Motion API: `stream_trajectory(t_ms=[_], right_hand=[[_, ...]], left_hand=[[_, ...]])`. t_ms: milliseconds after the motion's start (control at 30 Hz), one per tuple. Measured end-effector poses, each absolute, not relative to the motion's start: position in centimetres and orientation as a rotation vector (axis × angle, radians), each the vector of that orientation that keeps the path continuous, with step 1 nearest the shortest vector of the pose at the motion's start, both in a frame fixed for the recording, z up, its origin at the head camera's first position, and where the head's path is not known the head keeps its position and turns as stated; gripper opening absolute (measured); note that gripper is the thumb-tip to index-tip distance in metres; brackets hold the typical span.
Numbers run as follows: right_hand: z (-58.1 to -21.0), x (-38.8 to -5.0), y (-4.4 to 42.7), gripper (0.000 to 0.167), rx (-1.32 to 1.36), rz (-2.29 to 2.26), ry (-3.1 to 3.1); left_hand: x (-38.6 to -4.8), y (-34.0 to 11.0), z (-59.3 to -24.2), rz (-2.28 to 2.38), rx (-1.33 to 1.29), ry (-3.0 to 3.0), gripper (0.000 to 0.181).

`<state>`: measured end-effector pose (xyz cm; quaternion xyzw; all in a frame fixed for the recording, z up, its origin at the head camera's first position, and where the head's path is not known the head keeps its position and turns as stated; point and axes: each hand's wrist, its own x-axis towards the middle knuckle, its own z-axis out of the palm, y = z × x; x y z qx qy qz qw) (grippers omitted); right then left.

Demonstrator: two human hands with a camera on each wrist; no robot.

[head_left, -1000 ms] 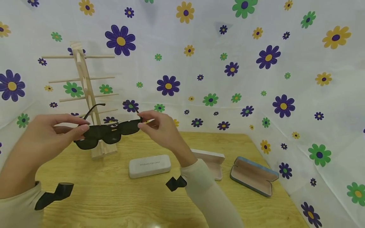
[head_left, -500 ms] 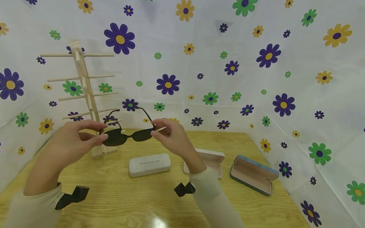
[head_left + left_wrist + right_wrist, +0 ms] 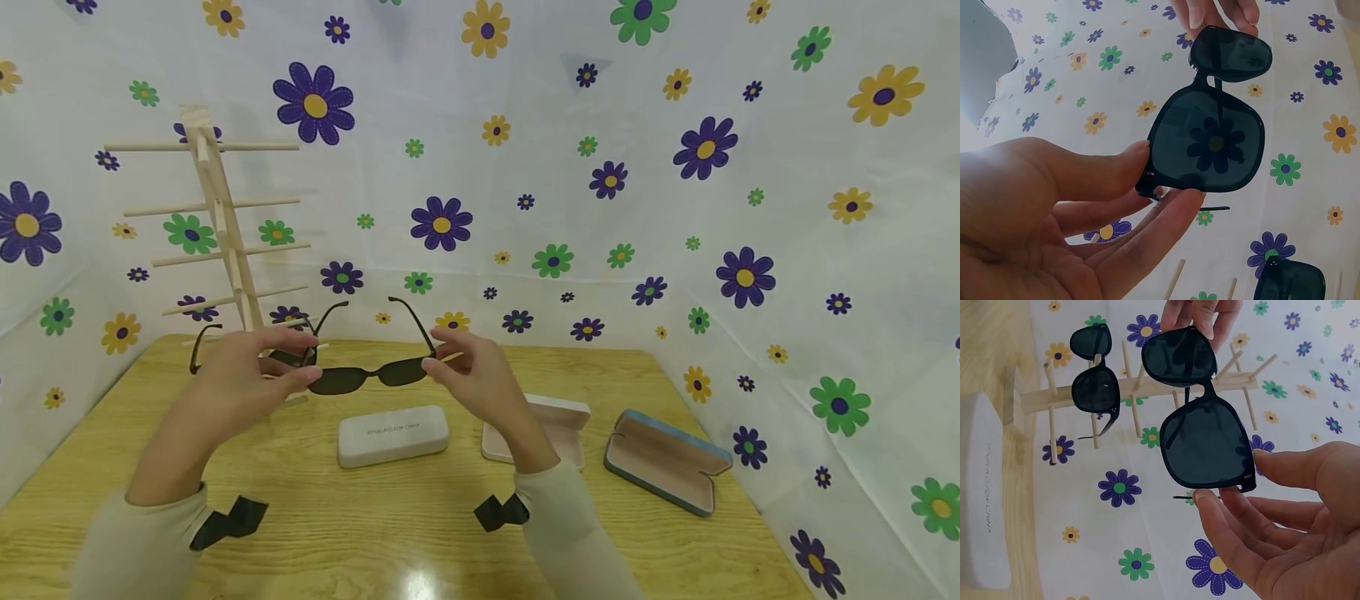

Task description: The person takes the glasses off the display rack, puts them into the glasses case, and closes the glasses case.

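Note:
Dark sunglasses (image 3: 339,381) are held level above the table, their temples spread open and pointing away. My left hand (image 3: 247,367) pinches one end of the frame, and my right hand (image 3: 480,373) pinches the other. The left wrist view shows the left thumb and fingers at the outer corner of a lens (image 3: 1207,140). From the right wrist, the other lens (image 3: 1207,444) has the right thumb and fingers at its corner. A second pair of sunglasses (image 3: 1096,389) sits on the wooden rack (image 3: 1129,385), partly behind my left hand in the head view.
The rack's post (image 3: 217,200) with several pegs stands at the back left. A closed white case (image 3: 393,435) lies mid-table. Right of it are an open white case (image 3: 558,412) and an open blue-grey case (image 3: 663,462). Flowered cloth (image 3: 480,167) hangs behind.
Both hands have moved right and slightly down, carrying the held sunglasses away from the rack. The second pair, earlier overlapped by the held one, now shows on both sides of my left hand.

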<state>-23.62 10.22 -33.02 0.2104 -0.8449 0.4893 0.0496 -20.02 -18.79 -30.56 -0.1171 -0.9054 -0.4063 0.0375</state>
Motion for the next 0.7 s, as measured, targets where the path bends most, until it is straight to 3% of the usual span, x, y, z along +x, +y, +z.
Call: stream_trajectory(t_ms=[500,700], right_hand=[[-34.4,-23.5,11.9,0.05,0.546,1.456,-2.66],[-34.9,-23.4,12.3,0.053,0.508,1.423,-2.701]], left_hand=[[-20.5,-16.4,-32.3,-1.233,-0.358,-2.851,0.063],[-20.8,-15.6,-33.0,-1.193,-0.353,-2.895,0.061]])
